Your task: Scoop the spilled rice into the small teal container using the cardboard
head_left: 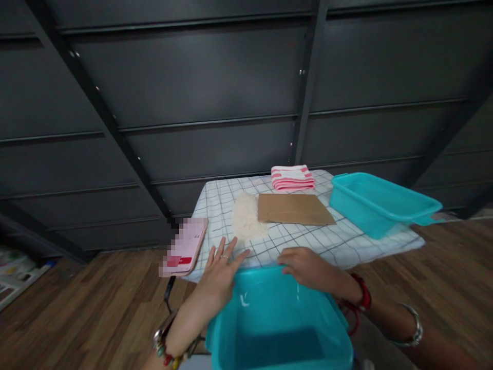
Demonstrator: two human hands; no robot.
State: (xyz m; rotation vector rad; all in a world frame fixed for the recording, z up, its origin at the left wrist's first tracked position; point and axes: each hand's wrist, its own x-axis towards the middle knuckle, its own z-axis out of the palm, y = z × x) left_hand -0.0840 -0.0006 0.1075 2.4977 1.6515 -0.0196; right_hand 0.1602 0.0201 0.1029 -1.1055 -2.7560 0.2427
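A turquoise plastic tub is close in front of me at the table's near edge, its inside facing up. My left hand is spread at the tub's far left corner, its fingertips over the cloth near a heap of white grains that looks like rice. Fingers bent, my right hand is at the tub's far rim, with the thumb on the inner side and the fingers beyond it. Just past the hands, a flat piece of brown cardboard touches the right side of the heap.
A checked white cloth covers the small table. A second turquoise tub stands at the right edge, partly overhanging. A folded pink-and-white towel lies at the back. A phone sits at the left edge. Dark panels rise behind.
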